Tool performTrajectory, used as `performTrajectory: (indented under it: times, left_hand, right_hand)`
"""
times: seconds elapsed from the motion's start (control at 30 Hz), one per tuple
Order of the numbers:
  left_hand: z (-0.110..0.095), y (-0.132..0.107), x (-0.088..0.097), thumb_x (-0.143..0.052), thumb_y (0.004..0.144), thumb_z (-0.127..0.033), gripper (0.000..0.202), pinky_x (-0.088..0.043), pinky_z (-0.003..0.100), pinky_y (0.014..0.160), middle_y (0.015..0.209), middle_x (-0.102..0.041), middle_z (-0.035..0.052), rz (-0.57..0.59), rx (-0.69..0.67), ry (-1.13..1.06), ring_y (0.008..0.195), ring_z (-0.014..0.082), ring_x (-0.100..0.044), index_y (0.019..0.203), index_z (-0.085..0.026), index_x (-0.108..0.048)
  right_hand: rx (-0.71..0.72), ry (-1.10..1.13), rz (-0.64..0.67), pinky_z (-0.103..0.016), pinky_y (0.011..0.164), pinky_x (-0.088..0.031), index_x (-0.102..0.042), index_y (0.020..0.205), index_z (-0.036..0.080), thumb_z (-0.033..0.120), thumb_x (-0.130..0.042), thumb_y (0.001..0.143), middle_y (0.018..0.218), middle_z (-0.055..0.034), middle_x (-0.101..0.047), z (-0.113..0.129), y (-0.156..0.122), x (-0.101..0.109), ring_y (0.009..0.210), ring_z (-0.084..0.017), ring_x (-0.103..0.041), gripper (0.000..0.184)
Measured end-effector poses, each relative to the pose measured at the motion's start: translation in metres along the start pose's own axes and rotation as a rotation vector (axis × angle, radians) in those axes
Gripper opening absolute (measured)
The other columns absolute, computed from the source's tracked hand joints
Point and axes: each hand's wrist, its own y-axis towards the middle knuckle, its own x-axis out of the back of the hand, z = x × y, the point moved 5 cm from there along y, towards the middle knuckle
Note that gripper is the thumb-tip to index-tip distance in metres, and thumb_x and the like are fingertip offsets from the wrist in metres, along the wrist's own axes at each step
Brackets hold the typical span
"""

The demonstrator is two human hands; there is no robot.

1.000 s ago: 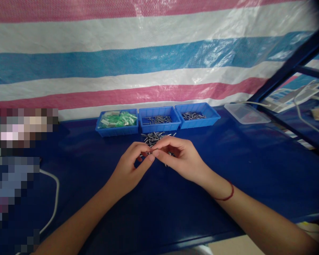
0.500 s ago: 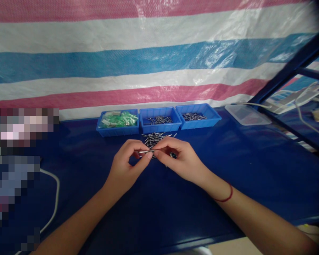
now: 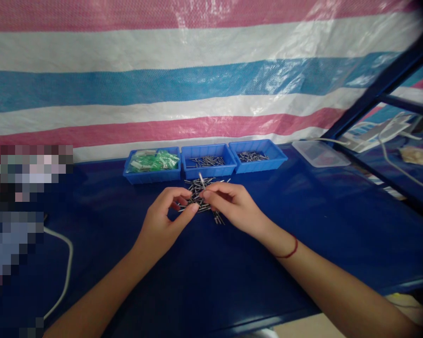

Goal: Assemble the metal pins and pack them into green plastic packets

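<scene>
Between the thumb and fingertips of my right hand (image 3: 238, 206) is a slim silver metal pin (image 3: 201, 179), its free end pointing up and away from me. My left hand (image 3: 164, 213) is just to the left, thumb and fingers apart, with nothing held between them. Under and beyond both hands, a loose pile of metal pins (image 3: 194, 187) lies on the blue table (image 3: 183, 277). Part of the pile is hidden by the fingers. The lower end of the held pin is covered by my right fingertips.
Three blue bins stand in a row behind the pile: the left bin (image 3: 151, 176) has green-and-clear plastic packets, the middle bin (image 3: 211, 170) and right bin (image 3: 264, 165) hold metal pins. A clear plastic lid or tray (image 3: 320, 154) lies right. A white cable (image 3: 70, 253) runs at left.
My left fingers have come off the pin and spread apart. The pin, level between both hands before, now points upward in my right hand alone. The view has shifted slightly.
</scene>
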Motion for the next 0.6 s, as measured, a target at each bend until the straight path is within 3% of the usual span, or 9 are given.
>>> performTrajectory:
  times: [0.2,0.27,0.4,0.6]
  left_hand:
    - [0.008,0.005,0.003,-0.055,0.089,-0.027,0.009,-0.049,0.029,0.078,0.092,-0.063,0.0023,0.047,-0.098,0.208,0.083,0.0155,-0.060,0.092,-0.021,-0.060]
    - [0.010,0.006,0.003,-0.052,0.090,-0.026,0.010,-0.048,0.032,0.082,0.093,-0.063,0.0036,0.081,-0.138,0.284,0.088,0.0175,-0.060,0.092,-0.020,-0.060]
    - [0.015,0.007,0.000,-0.052,0.089,-0.026,0.015,-0.046,0.038,0.089,0.101,-0.064,0.0061,0.127,-0.180,0.442,0.096,0.0217,-0.059,0.100,-0.020,-0.060]
    - [0.022,0.005,-0.005,-0.056,0.087,-0.028,0.020,-0.045,0.038,0.085,0.105,-0.065,0.0069,0.235,-0.176,0.623,0.093,0.0227,-0.059,0.103,-0.020,-0.063]
  right_hand:
    - [-0.182,0.353,-0.527,-0.023,0.047,-0.035,-0.065,0.080,0.019,0.038,-0.066,0.074,0.066,0.0029,-0.053,-0.026,0.015,0.062,0.050,-0.007,-0.043,0.020]
    - [-0.259,0.458,-0.614,-0.023,0.045,-0.034,-0.064,0.082,0.020,0.040,-0.066,0.072,0.063,0.0040,-0.051,-0.036,0.017,0.078,0.047,-0.007,-0.041,0.023]
    - [-0.352,0.575,-0.593,-0.023,0.044,-0.034,-0.061,0.080,0.020,0.033,-0.061,0.072,0.058,0.0050,-0.049,-0.046,0.019,0.084,0.044,-0.007,-0.040,0.016]
    - [-0.348,0.544,-0.388,-0.024,0.046,-0.033,-0.062,0.076,0.018,0.031,-0.062,0.071,0.062,0.0041,-0.050,-0.037,0.015,0.054,0.048,-0.007,-0.041,0.014]
